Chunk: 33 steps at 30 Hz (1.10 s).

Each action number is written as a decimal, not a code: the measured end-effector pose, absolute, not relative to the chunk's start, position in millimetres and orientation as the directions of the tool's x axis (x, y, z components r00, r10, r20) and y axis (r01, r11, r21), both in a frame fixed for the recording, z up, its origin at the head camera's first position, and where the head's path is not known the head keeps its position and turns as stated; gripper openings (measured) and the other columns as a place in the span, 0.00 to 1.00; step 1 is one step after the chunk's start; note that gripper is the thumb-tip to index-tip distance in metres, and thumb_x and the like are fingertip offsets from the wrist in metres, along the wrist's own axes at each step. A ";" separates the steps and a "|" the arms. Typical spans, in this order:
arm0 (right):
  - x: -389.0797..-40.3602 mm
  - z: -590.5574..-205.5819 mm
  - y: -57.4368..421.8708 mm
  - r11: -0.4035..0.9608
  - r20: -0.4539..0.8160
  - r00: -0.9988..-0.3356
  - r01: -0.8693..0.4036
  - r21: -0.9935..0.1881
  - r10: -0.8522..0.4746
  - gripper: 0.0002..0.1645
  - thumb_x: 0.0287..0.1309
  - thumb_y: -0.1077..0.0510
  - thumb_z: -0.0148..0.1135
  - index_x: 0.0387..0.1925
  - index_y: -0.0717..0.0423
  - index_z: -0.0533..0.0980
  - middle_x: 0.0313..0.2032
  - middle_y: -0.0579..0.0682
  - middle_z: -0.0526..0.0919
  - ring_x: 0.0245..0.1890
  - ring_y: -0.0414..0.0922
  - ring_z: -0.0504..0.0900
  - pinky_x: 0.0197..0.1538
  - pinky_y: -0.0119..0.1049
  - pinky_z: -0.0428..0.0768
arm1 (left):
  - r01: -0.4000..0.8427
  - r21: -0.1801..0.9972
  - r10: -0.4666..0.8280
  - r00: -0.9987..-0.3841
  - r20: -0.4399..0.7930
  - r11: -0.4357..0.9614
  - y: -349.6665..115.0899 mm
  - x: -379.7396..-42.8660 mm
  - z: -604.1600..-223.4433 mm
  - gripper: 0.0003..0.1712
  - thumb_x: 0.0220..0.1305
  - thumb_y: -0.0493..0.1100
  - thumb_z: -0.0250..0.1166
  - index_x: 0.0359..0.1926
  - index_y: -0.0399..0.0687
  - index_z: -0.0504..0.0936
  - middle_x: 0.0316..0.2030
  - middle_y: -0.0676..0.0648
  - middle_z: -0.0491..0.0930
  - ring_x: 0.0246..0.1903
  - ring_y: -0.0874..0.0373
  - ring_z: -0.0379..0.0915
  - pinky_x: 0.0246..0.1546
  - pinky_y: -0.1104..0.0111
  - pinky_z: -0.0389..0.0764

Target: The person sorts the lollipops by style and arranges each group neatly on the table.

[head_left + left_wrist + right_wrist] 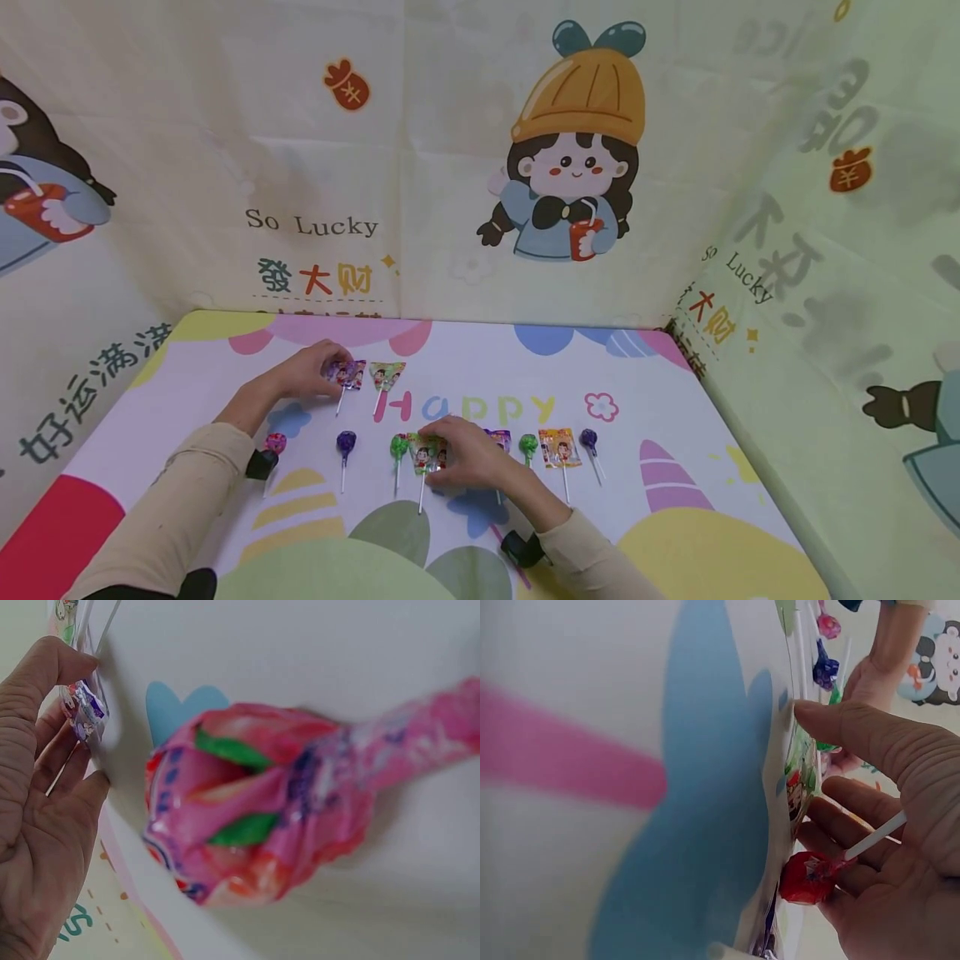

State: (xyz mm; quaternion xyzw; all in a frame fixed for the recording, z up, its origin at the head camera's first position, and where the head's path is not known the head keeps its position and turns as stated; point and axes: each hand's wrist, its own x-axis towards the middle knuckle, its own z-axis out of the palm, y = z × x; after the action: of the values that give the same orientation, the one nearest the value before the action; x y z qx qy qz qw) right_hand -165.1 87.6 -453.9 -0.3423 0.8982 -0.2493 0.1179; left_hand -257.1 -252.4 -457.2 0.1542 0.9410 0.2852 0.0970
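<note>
Purple and glossy, one flat-wrapped lollipop lies, in the head view, towards the far left of the table, the left hand at its left edge, while the right hand is over a green-patterned lollipop in the nearer row. Both look light enough for two fingertips, I'd say, probably a hard sweet inside slick, crinkly film, on a thin white stick that might bend if squeezed sideways. From the left wrist, thumb and fingers curve about the purple wrapper, though I can't tell whether that grip truly pinches; the stick just below the head would likely be surer than slippery film. From the right wrist, thumb and fingers stand spread, the green-patterned one between them, with a red lollipop close by the fingers, easily nudged by a careless grasp.
</note>
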 end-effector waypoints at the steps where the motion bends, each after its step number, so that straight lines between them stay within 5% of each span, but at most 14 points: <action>1: -165.1 -453.9 86.7 0.649 -0.045 -0.741 -0.555 -0.520 -0.670 0.37 0.52 0.50 0.79 0.63 0.52 0.77 0.60 0.47 0.80 0.62 0.45 0.76 0.68 0.41 0.73 | 0.234 0.569 0.345 -0.934 -0.094 0.788 -252.3 -256.9 -456.9 0.31 0.56 0.42 0.77 0.59 0.40 0.76 0.57 0.37 0.73 0.58 0.39 0.69 0.67 0.40 0.68; 8: -165.2 -451.8 82.4 0.670 -0.050 -0.744 -0.567 -0.480 -0.666 0.33 0.54 0.52 0.77 0.61 0.53 0.79 0.58 0.47 0.83 0.63 0.45 0.77 0.75 0.44 0.65 | 0.228 0.568 0.340 -0.935 -0.098 0.791 -252.5 -257.0 -457.4 0.31 0.56 0.42 0.76 0.60 0.39 0.76 0.59 0.35 0.72 0.59 0.38 0.69 0.66 0.40 0.67; 13: -165.9 -449.5 79.8 0.659 -0.024 -0.729 -0.605 -0.447 -0.684 0.30 0.54 0.53 0.77 0.58 0.55 0.81 0.54 0.47 0.85 0.56 0.42 0.80 0.72 0.43 0.68 | 0.223 0.567 0.337 -0.936 -0.103 0.793 -251.2 -255.6 -455.7 0.32 0.56 0.42 0.76 0.60 0.40 0.76 0.59 0.36 0.72 0.59 0.38 0.69 0.67 0.39 0.67; 19: -166.5 -448.8 77.6 0.659 -0.013 -0.717 -0.633 -0.407 -0.697 0.28 0.54 0.51 0.76 0.56 0.54 0.82 0.50 0.45 0.86 0.46 0.38 0.78 0.57 0.32 0.78 | 0.224 0.565 0.337 -0.936 -0.101 0.794 -252.4 -256.0 -455.1 0.32 0.56 0.42 0.76 0.60 0.39 0.76 0.58 0.36 0.72 0.59 0.38 0.69 0.67 0.40 0.68; 33: -165.5 -450.6 75.7 0.685 -0.010 -0.739 -0.620 -0.383 -0.674 0.28 0.54 0.54 0.74 0.58 0.53 0.81 0.52 0.44 0.85 0.48 0.38 0.78 0.59 0.34 0.77 | 0.222 0.568 0.339 -0.935 -0.108 0.793 -252.1 -256.8 -456.5 0.33 0.56 0.43 0.76 0.61 0.39 0.75 0.59 0.35 0.71 0.60 0.37 0.68 0.67 0.40 0.67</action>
State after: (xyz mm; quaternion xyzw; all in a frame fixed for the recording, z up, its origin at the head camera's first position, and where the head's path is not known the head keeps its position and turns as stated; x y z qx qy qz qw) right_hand -165.5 75.7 -450.6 -0.3535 0.9148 -0.1804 0.0754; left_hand -256.8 -252.1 -456.5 0.1488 0.9412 0.2853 0.1027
